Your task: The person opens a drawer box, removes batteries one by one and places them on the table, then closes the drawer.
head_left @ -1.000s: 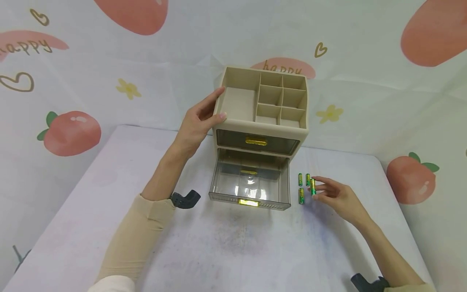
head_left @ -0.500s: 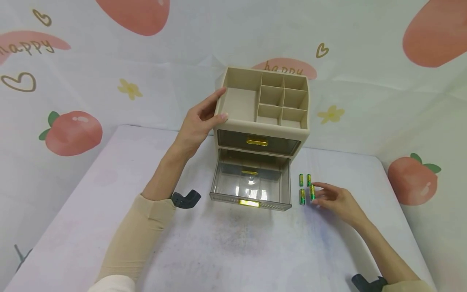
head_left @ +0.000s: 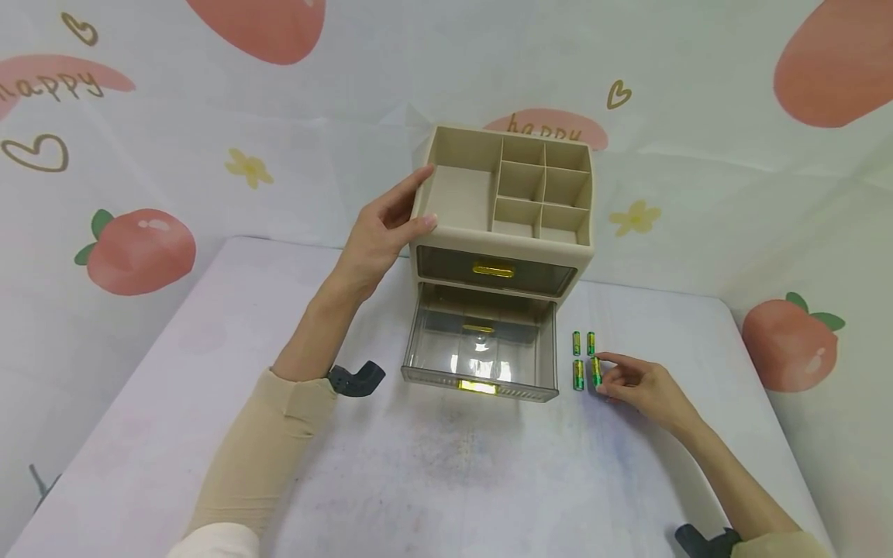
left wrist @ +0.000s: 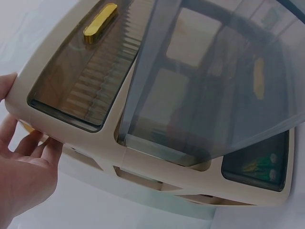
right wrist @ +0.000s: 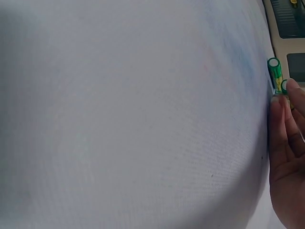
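My left hand [head_left: 373, 240] grips the left side of a beige desk organizer [head_left: 502, 240], thumb on its top rim. In the left wrist view the fingers of that hand [left wrist: 28, 176] bend around the organizer's edge. Its clear middle drawer [head_left: 432, 377] is pulled out. To the right of the drawer, my right hand [head_left: 645, 395] pinches a green and yellow battery [head_left: 596, 372] between thumb and forefinger, close over the table. Beside it are a similar battery [head_left: 578, 374] and two smaller ones, the left small battery [head_left: 576, 342] and the right small battery [head_left: 591, 343].
The organizer's top has a wide compartment [head_left: 460, 198] and several small ones. A dark top drawer [head_left: 439, 265] with a gold handle is closed. Green shapes [left wrist: 259, 167] show in the bottom drawer's dark panel. A patterned cloth [head_left: 314, 178] hangs behind the white table [head_left: 446, 480].
My right hand has moved toward the front and down with the battery, which now lines up beside the similar battery. My left hand keeps its hold on the organizer.
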{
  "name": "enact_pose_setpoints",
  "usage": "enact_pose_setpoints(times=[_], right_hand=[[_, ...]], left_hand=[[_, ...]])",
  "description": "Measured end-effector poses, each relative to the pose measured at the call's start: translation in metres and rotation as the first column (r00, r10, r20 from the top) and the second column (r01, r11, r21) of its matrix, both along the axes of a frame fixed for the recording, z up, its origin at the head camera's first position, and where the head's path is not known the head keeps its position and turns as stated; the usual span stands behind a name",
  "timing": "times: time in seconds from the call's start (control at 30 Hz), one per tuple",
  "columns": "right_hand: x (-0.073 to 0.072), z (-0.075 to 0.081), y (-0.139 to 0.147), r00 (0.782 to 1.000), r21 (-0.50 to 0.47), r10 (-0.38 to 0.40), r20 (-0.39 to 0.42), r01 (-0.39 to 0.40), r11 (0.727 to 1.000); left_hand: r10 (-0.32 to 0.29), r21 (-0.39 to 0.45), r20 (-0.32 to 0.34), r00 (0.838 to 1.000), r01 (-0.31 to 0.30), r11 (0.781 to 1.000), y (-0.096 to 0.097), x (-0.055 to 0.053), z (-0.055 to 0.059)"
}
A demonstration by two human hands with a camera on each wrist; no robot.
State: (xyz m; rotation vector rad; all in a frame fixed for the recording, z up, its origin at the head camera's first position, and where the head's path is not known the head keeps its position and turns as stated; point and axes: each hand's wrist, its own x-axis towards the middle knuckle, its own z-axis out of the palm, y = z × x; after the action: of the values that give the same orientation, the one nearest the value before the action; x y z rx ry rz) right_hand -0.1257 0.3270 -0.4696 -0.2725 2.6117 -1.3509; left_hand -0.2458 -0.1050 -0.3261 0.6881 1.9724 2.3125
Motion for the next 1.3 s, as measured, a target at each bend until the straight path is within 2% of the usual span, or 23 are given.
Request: enact_pose_setpoints(times=[0.37, 0.63, 0.8, 1.07, 1.2, 1.3], right_hand=[[-0.004, -0.004, -0.001, 1.0, 0.096, -0.014, -0.024, 0.016, 0.995], [-0.005, -0.006, -0.003, 0.999, 0.118, -0.017, -0.048, 0.022, 0.993], [-0.004, -0.007, -0.003, 0.998, 0.091, -0.021, -0.058, 0.026, 0.996], [-0.004, -0.01, 0.002, 0.998, -0.018, 0.0, -0.057, -0.001, 1.0], [-0.004, -0.01, 0.005, 0.999, -0.058, -0.023, -0.027, 0.021, 0.998], [-0.002, -0.009, 0.005, 0.998, -0.05, -0.056, -0.005, 0.056, 0.997]], left_hand=[[-0.003, 0.003, -0.015, 1.0, 0.003, 1.0, 0.001, -0.002, 0.001], [0.0, 0.019, -0.016, 1.0, 0.0, 1.0, 0.0, 0.0, 0.002], [-0.002, 0.022, -0.007, 1.0, 0.002, 1.0, -0.001, 0.0, 0.003], [-0.003, 0.025, 0.011, 1.0, 0.003, 1.0, 0.001, 0.0, 0.004], [-0.001, 0.022, 0.004, 1.0, 0.001, 1.0, 0.001, 0.001, 0.003], [-0.001, 0.017, 0.008, 1.0, 0.001, 1.0, 0.001, 0.002, 0.001]])
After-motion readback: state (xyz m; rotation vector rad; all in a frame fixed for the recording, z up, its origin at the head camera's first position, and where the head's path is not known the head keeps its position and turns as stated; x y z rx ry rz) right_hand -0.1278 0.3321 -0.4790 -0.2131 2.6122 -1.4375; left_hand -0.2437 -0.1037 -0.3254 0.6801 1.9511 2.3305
